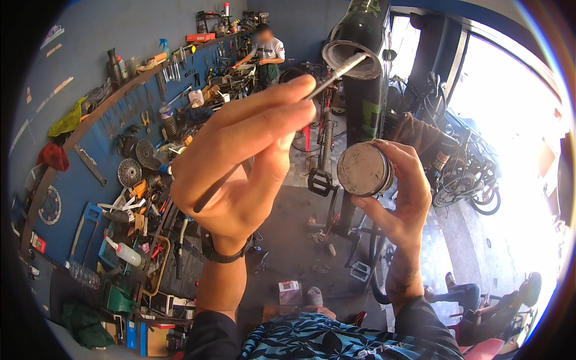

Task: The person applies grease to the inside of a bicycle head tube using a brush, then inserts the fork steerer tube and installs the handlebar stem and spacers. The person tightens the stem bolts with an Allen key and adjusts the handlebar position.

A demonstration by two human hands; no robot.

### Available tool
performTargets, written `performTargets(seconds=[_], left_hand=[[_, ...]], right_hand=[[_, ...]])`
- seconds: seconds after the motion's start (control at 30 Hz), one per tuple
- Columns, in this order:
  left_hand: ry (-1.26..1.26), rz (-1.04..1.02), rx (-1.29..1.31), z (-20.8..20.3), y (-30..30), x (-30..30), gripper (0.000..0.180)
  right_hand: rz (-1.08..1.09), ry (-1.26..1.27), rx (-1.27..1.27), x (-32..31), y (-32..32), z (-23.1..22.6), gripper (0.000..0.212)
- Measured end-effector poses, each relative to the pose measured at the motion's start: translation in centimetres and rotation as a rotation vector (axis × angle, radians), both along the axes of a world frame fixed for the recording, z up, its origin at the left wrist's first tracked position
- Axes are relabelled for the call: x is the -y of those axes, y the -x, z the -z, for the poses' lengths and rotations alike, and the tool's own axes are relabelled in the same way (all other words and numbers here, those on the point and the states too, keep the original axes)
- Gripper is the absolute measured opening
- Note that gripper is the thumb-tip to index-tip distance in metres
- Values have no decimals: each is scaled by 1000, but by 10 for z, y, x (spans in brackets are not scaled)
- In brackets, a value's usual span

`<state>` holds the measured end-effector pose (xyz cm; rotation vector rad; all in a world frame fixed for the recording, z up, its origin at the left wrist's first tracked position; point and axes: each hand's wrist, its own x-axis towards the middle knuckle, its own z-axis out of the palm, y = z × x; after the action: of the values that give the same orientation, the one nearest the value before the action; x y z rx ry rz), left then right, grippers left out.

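Note:
My left hand (240, 150) is closed in a pinch on a small, thin-handled brush (326, 84). The brush's dark rear end sticks out below the palm, and its pale, coated tip lies at the open mouth of a bicycle frame's head tube (335, 55). Whether the tip touches the inner wall, I cannot tell. Below that opening, my right hand (408, 201) grips a round, shallow tin (362, 170) by its edge, thumb underneath and fingers over the top. A worn, pale flat face of the tin points toward me; its other side is hidden.
The dark frame (363, 114) stands upright before me, with a pedal (322, 182) nearby. Along the left wall run a tool board and a cluttered bench with a white bottle (125, 251). Another person (266, 54) stands at the far bench. Several bicycles (459, 174) lean at right.

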<state>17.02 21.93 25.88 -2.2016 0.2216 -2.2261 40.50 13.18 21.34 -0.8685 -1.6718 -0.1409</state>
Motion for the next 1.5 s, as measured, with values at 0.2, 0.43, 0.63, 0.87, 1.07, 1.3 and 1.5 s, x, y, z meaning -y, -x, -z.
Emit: performTargets(seconds=[0.2,0.43,0.63,0.87,1.07,1.3,1.5], left_hand=[[-50,-89,66,3,-4,-6,24],[-48,-250,173,14,-7,-8,26],[24,-337,247,26,-18,-9,23],[98,-238,267,31,-37,-2,24],[108,-158,244,28,-47,4,15],[104,-27,316,14,-52,6,15],[223,166,475,0,-65,16,19]], right_hand=[[-15,-2,-7,-1,1,-1,73],[5,0,8,-2,0,-1,73],[-1,-1,0,-4,-1,1,72],[12,-6,6,-3,-3,1,72],[23,2,-10,-1,-5,2,72],[14,2,-31,-1,-8,5,73],[27,-2,-16,0,-6,2,72]])
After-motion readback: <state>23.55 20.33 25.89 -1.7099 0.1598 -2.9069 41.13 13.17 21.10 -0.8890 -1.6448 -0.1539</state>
